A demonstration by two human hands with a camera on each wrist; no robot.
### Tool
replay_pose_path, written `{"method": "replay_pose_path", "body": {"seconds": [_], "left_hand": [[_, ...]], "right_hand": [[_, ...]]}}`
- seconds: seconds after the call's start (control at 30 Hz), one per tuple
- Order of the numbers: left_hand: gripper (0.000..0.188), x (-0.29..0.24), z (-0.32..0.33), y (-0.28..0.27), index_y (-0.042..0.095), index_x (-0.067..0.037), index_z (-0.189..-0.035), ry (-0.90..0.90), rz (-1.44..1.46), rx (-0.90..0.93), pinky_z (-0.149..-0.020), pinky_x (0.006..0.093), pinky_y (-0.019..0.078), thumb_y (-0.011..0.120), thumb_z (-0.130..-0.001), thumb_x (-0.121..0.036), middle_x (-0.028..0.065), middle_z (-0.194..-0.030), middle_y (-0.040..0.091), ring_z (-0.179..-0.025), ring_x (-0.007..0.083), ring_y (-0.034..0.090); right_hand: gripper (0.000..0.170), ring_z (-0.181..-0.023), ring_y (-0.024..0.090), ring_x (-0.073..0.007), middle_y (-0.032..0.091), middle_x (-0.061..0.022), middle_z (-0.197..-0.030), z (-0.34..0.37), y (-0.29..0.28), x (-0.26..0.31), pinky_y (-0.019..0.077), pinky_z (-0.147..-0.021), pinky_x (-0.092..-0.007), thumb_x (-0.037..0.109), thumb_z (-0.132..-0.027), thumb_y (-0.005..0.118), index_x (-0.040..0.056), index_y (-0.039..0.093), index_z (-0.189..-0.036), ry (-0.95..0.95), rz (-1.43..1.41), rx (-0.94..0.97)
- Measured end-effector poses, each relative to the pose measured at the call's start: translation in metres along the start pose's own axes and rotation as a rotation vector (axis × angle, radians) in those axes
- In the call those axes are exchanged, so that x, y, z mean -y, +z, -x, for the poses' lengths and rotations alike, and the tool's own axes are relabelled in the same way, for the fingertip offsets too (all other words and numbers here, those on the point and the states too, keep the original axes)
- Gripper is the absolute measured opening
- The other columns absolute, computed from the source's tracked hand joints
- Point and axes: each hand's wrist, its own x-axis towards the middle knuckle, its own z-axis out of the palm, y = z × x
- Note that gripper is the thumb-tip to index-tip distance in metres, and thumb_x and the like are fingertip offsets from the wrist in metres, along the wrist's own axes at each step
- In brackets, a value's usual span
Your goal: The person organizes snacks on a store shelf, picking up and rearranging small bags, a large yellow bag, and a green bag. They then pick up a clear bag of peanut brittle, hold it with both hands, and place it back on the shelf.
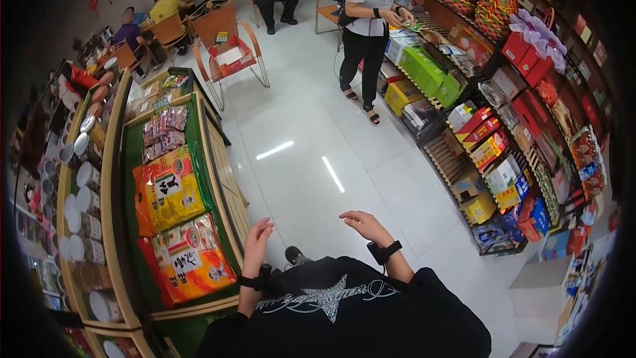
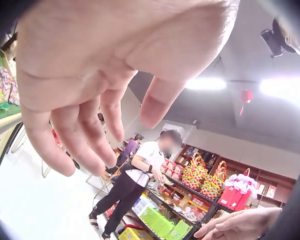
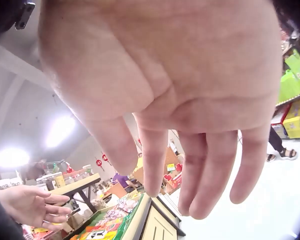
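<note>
My left hand [image 1: 257, 244] is held out in front of my body with relaxed fingers and nothing in it. Beside it, on the left, stands a wooden display stand with large orange and yellow snack bags [image 1: 192, 262] on green lining. My right hand [image 1: 368, 227] is raised over the floor, also bare, its fingers loosely extended. A gap separates the two hands in the head view. In the left wrist view the fingers [image 2: 65, 142] hang slightly bent with the thumb apart. The right wrist view shows the right palm [image 3: 190, 75] and spread fingers, nothing between them.
A glossy tiled floor [image 1: 298, 179] runs ahead as an aisle. Shelves on the right carry boxes such as green cartons [image 1: 424, 69]. A person in a white shirt [image 1: 370, 0] stands by them. An orange chair [image 1: 228, 53] stands ahead; several seated people are farther back.
</note>
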Motion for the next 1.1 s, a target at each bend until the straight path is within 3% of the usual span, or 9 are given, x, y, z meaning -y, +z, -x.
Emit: {"method": "replay_pose_path", "body": {"seconds": [0.2,0.43,0.5,0.6,0.63,0.77,0.93,1.0,1.1], "left_hand": [[0.032,-0.008,-0.03,-0.045,0.047,-0.002,-0.113,-0.015,0.091,0.011,-0.078,0.0243,0.0381,0.047,-0.084,-0.015,0.008,-0.101,0.056,-0.09,0.0137,0.052],[0.029,-0.013,-0.04,-0.065,0.049,0.001,-0.109,-0.103,0.153,-0.011,-0.08,0.0233,0.0372,0.048,-0.083,-0.011,0.0086,-0.095,0.057,-0.088,0.0135,0.051],[0.029,-0.012,-0.047,-0.069,0.049,0.001,-0.109,-0.147,0.189,-0.007,-0.08,0.0236,0.0374,0.046,-0.083,-0.01,0.0087,-0.095,0.056,-0.088,0.0133,0.05],[0.028,-0.003,-0.062,-0.076,0.048,0.002,-0.109,-0.149,0.212,-0.028,-0.081,0.0242,0.0376,0.046,-0.083,-0.01,0.009,-0.096,0.056,-0.089,0.0135,0.05],[0.028,-0.002,-0.068,-0.078,0.048,0.002,-0.109,-0.151,0.215,-0.037,-0.081,0.0242,0.0376,0.046,-0.083,-0.01,0.009,-0.096,0.056,-0.089,0.0135,0.05],[0.028,-0.004,-0.099,-0.085,0.048,0.002,-0.109,-0.155,0.224,-0.062,-0.083,0.0247,0.0376,0.046,-0.084,-0.01,0.0097,-0.097,0.056,-0.091,0.0141,0.05],[0.028,-0.021,-0.155,-0.089,0.048,0.002,-0.11,-0.141,0.191,-0.099,-0.084,0.0254,0.0373,0.047,-0.084,-0.01,0.01,-0.097,0.056,-0.093,0.0148,0.05],[0.03,-0.029,-0.184,-0.09,0.047,-0.001,-0.112,-0.032,0.122,-0.111,-0.077,0.0232,0.0387,0.046,-0.085,-0.014,0.0083,-0.1,0.056,-0.089,0.0131,0.052],[0.029,-0.05,-0.221,-0.085,0.047,-0.001,-0.111,-0.031,0.085,-0.162,-0.076,0.0231,0.0383,0.046,-0.085,-0.013,0.008,-0.098,0.056,-0.089,0.0131,0.052]], "right_hand": [[0.027,-0.084,0.056,-0.0258,0.059,-0.0139,-0.094,-0.043,0.032,0.031,0.044,-0.075,-0.0323,0.024,-0.082,0.048,0.0085,0.059,-0.1,-0.081,-0.02,0.021],[0.024,-0.088,0.055,-0.0211,0.059,-0.011,-0.096,-0.064,0.063,0.044,0.0427,-0.078,-0.0296,0.021,-0.083,0.049,0.008,0.059,-0.101,0.001,-0.012,0.118],[0.026,-0.086,0.056,-0.0256,0.059,-0.0139,-0.095,-0.071,0.059,0.042,0.044,-0.076,-0.0315,0.023,-0.081,0.049,0.0075,0.059,-0.1,-0.013,-0.04,0.098],[0.026,-0.086,0.057,-0.0256,0.06,-0.0136,-0.094,-0.088,0.047,0.043,0.0437,-0.077,-0.0317,0.023,-0.081,0.049,0.0069,0.06,-0.099,0.083,-0.011,0.091],[0.024,-0.089,0.055,-0.0211,0.06,-0.0104,-0.093,-0.097,0.041,0.046,0.0427,-0.078,-0.0293,0.02,-0.082,0.05,0.0067,0.06,-0.099,0.095,0.008,0.102],[0.024,-0.091,0.055,-0.0222,0.06,-0.0119,-0.095,-0.142,0.031,0.044,0.0425,-0.079,-0.0301,0.021,-0.082,0.05,0.0065,0.06,-0.099,0.082,0.022,0.095],[0.025,-0.089,0.055,-0.0223,0.06,-0.0119,-0.094,-0.213,0.014,0.051,0.0426,-0.078,-0.0302,0.021,-0.082,0.05,0.0066,0.06,-0.099,-0.002,0.022,0.124],[0.025,-0.089,0.055,-0.0223,0.06,-0.0119,-0.093,-0.245,0.002,0.058,0.0426,-0.078,-0.0304,0.021,-0.082,0.05,0.0068,0.06,-0.099,-0.026,0.032,0.15],[0.025,-0.085,0.056,-0.0237,0.06,-0.0123,-0.092,-0.289,-0.026,0.068,0.0431,-0.076,-0.0313,0.022,-0.082,0.049,0.0082,0.06,-0.098,-0.089,0.091,0.13]]}}
